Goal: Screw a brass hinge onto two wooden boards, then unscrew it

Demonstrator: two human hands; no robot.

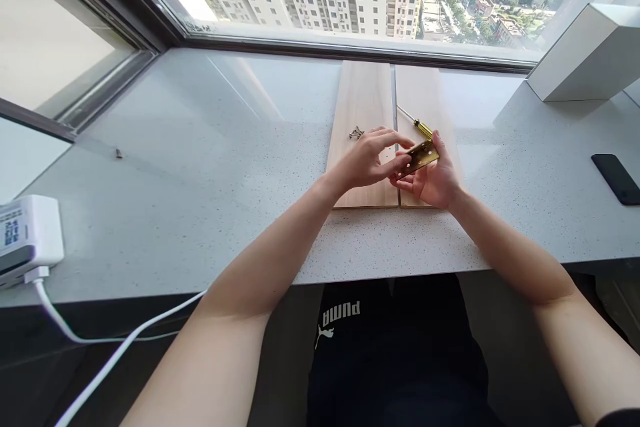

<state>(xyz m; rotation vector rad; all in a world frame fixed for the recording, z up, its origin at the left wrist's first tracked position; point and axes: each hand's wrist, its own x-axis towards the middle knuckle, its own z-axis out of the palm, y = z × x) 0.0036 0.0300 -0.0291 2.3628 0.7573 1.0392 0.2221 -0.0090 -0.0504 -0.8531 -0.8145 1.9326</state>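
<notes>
A brass-coloured hinge (421,156) with screw holes is held in the air over the boards. My right hand (436,177) grips it from below, with the thumb at its right end. The fingers of my left hand (376,159) close on its left end. Under my hands lie two pale wooden boards side by side, the left board (364,97) and the right board (420,88), with a narrow gap between them. Several small screws (357,133) sit in a pile on the left board. A screwdriver (423,128) with a yellow handle rests on the right board, just beyond the hinge.
The boards lie on a speckled white counter (200,180) below a window. A black phone (617,178) lies at the right, near a white box (583,53). At the left are a white power adapter (47,230) with a cable (115,357) and a small dark object (119,153).
</notes>
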